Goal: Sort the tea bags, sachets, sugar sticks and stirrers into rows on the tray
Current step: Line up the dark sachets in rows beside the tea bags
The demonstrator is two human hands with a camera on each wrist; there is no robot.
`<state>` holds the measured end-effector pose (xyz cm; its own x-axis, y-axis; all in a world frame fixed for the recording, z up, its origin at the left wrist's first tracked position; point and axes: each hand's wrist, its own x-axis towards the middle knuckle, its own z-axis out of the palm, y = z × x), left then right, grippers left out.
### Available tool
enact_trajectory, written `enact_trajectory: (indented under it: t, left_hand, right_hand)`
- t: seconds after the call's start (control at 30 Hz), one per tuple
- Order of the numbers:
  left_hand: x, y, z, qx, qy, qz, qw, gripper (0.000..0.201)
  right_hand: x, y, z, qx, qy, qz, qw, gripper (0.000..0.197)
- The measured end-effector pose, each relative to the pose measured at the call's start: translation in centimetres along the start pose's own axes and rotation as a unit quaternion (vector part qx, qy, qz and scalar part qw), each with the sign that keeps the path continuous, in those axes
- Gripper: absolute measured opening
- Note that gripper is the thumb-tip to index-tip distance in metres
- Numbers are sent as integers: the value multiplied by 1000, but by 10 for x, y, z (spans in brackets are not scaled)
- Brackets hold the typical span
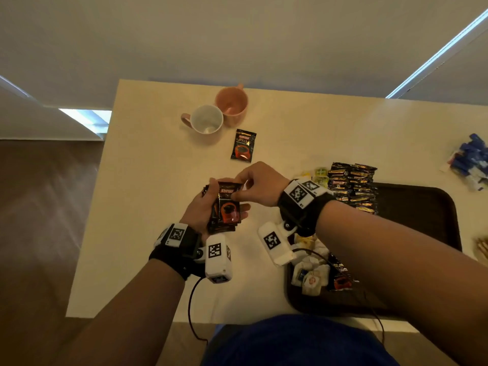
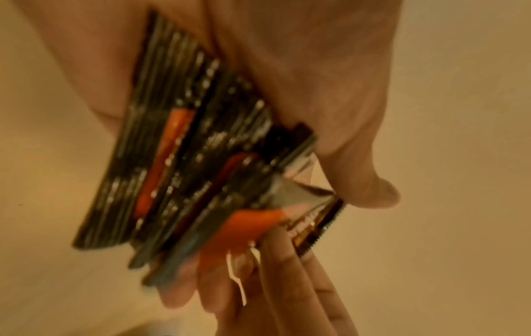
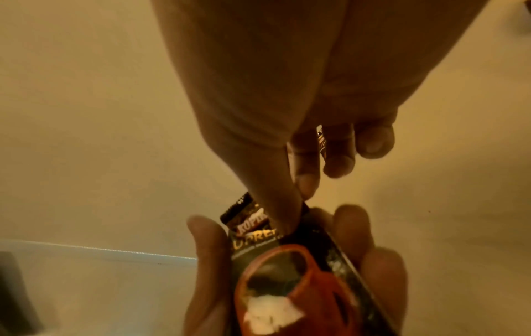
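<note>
A pale bench (image 1: 148, 180) carries a dark tray (image 1: 422, 204) at the right, with black sachets (image 1: 352, 184) stacked at its far edge and tea bags (image 1: 311, 278) piled at its near left corner. Two mugs (image 1: 219, 112) stand touching at the far side, one loose sachet (image 1: 243, 145) just beside them. Above the bench, the left hand (image 1: 200, 210) has its fingers (image 3: 207, 241) curled round a sachet stack (image 1: 224, 210). The right hand (image 1: 260, 184) pinches the top sachet's upper edge between thumb (image 3: 276, 200) and forefinger.
</note>
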<state>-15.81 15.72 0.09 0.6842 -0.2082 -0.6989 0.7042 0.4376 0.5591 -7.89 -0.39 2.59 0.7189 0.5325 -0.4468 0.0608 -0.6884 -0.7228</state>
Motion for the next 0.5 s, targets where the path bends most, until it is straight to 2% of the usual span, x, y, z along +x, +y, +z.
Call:
enact_trajectory:
  t: [0.07, 0.17, 0.2, 0.27, 0.37, 0.5]
  left_hand:
    - [1, 0, 2, 0, -6, 24, 1000, 78]
    - [3, 2, 3, 1, 35, 39, 999, 35]
    - [4, 2, 2, -13, 42, 41, 998, 26]
    - [4, 2, -1, -34, 49, 43, 997, 22]
    - [5, -1, -5, -43, 71, 42, 996, 17]
    - [6, -1, -2, -63, 95, 36, 993, 9]
  right_hand:
    - [1, 1, 6, -15, 21, -3, 1000, 18]
    - [8, 6, 4, 20, 33, -7, 999, 18]
    - [13, 8, 0, 33, 45, 0, 998, 16]
    - [26, 10, -13, 24, 85, 37, 995, 13]
    - [50, 14, -34, -84, 122, 102, 984, 13]
    - [83, 27, -47, -193, 110, 141, 965, 25]
